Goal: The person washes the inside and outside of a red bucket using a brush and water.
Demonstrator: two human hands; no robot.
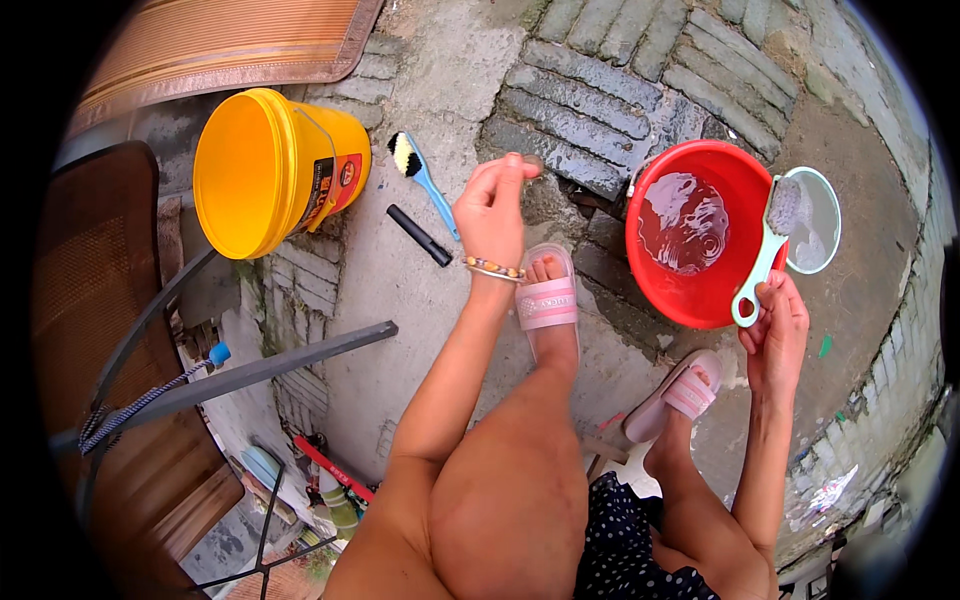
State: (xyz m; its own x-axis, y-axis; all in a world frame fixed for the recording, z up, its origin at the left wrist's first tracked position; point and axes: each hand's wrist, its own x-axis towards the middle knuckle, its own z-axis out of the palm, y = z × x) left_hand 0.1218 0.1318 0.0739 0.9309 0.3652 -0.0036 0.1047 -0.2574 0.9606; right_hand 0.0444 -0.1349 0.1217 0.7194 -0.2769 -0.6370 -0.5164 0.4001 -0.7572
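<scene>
My right hand grips a pale mint-green scrub brush by its looped handle, with the grey bristles up at the right rim of a red bucket. Water stands in the bottom of the bucket, rippled and foamy. Right behind the brush head is a pale green basin with suds. My left hand, wearing bracelets, is raised over the paving with its fingers pinched together. Something small and blurred shows at the fingertips, too unclear to name.
Left of my left hand lie a blue-handled brush and a black tube. An empty yellow bucket lies tilted beyond them. A dark metal bar juts in from the left. An orange mat is at far left.
</scene>
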